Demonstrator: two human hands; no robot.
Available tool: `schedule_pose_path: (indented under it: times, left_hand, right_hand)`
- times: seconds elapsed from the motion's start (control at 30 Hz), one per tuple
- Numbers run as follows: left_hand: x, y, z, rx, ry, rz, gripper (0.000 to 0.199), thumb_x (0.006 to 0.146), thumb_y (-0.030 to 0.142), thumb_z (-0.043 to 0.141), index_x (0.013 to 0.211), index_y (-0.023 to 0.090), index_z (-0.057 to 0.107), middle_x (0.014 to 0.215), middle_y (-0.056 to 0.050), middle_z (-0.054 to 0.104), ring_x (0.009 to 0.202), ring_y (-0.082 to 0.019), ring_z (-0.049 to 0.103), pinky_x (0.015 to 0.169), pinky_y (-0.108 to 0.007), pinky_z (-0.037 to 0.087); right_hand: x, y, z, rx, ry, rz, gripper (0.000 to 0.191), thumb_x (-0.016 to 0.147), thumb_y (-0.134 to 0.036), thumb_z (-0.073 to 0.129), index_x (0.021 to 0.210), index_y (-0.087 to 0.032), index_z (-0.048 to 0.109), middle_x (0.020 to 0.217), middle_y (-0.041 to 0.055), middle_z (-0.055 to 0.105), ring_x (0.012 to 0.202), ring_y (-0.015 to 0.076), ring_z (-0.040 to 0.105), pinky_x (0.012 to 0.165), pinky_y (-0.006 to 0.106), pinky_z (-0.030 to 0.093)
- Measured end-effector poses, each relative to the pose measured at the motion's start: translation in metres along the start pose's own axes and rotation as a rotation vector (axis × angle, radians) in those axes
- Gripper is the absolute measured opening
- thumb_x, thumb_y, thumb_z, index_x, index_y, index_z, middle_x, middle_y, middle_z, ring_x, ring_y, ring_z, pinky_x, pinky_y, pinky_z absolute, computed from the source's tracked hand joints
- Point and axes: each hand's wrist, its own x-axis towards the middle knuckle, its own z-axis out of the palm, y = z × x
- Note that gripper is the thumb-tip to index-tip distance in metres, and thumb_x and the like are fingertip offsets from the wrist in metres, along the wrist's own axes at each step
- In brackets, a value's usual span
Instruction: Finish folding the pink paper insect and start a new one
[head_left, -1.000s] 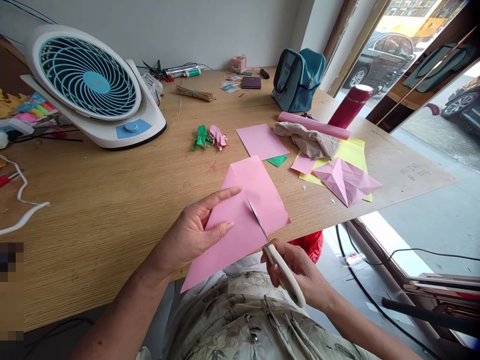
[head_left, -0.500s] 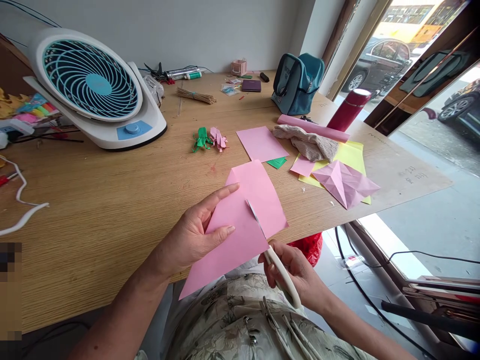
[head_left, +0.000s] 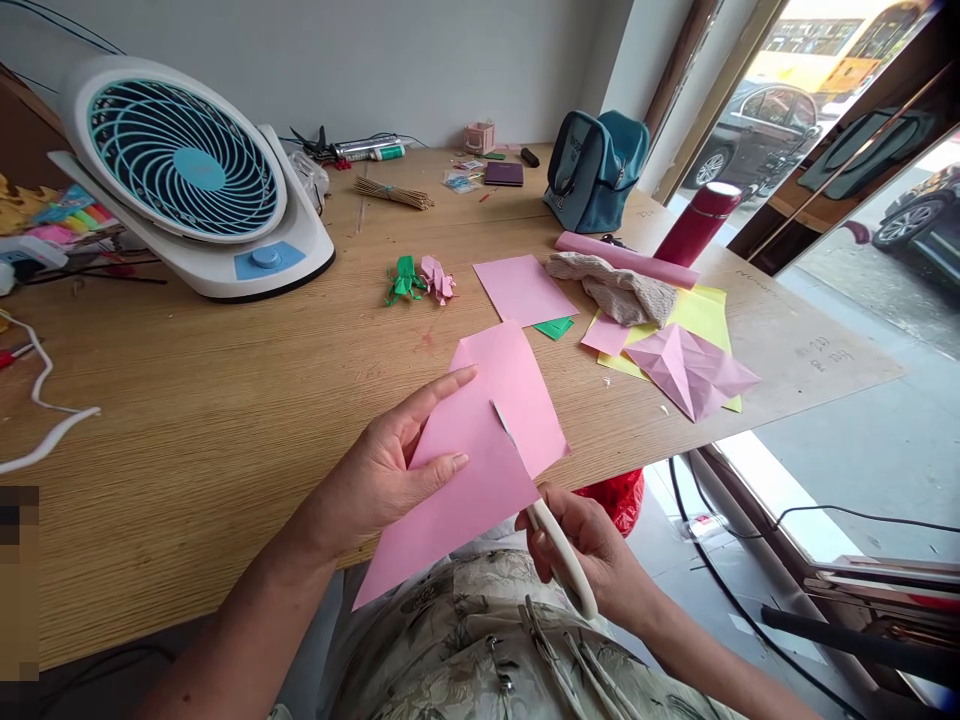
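Note:
A folded pink paper sheet (head_left: 450,500) is held over the table's front edge, pinched between the thumb and fingers of my left hand (head_left: 397,455). My right hand (head_left: 589,545) is wrapped round the white handles of a pair of scissors (head_left: 564,560). One scissor blade shows in a cut running up the middle of the sheet; the other blade is hidden by the paper. Beyond the sheet, a green origami figure (head_left: 405,280) and a pink origami figure (head_left: 437,279) stand side by side on the wooden table (head_left: 225,400).
A white and blue fan (head_left: 199,170) stands at the back left. Toward the right lie pink paper (head_left: 525,288), a grey glove (head_left: 622,285), yellow paper (head_left: 705,310) and creased pink paper (head_left: 686,370). Behind them are a red bottle (head_left: 697,222) and a teal bag (head_left: 596,170).
The scissor blades have closed slightly, and the flap of paper right of the cut has shifted a little to the left. Both hands remain almost where they were.

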Motion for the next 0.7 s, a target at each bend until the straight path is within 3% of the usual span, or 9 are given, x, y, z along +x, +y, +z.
schedule_pose_path:
  times: [0.23,0.47,0.7]
  left_hand:
    - [-0.0019,0.0019,-0.0010,-0.033,-0.012,-0.021,0.074,0.080,0.029,0.073,0.148,0.024,0.044,0.141,-0.010,0.056,0.114,-0.025,0.062,0.084,-0.025,0.056]
    - [-0.0022,0.0014,0.0004,-0.020,-0.017,-0.035,0.074,0.080,0.029,0.072,0.148,0.024,0.043,0.123,-0.009,0.066,0.106,-0.023,0.065,0.079,-0.023,0.056]
    - [-0.0034,0.0030,0.0011,-0.069,-0.029,-0.058,0.074,0.081,0.030,0.072,0.149,0.026,0.042,0.136,-0.009,0.060,0.098,-0.019,0.066,0.072,-0.020,0.055]
  right_hand:
    - [-0.0002,0.0003,0.0019,0.031,0.004,-0.001,0.045,0.087,-0.062,0.060,0.083,-0.018,0.057,0.062,-0.0023,0.056,0.056,0.0106,0.049,0.056,0.025,0.038]
    - [0.0005,-0.0050,0.0030,-0.027,0.011,0.019,0.047,0.086,-0.064,0.059,0.078,-0.018,0.057,0.065,-0.0008,0.056,0.059,0.0118,0.051,0.056,0.025,0.038]
    - [-0.0009,-0.0070,0.0034,-0.030,-0.011,0.026,0.051,0.085,-0.069,0.057,0.080,-0.018,0.057,0.070,0.0000,0.057,0.062,0.0121,0.052,0.057,0.025,0.040]
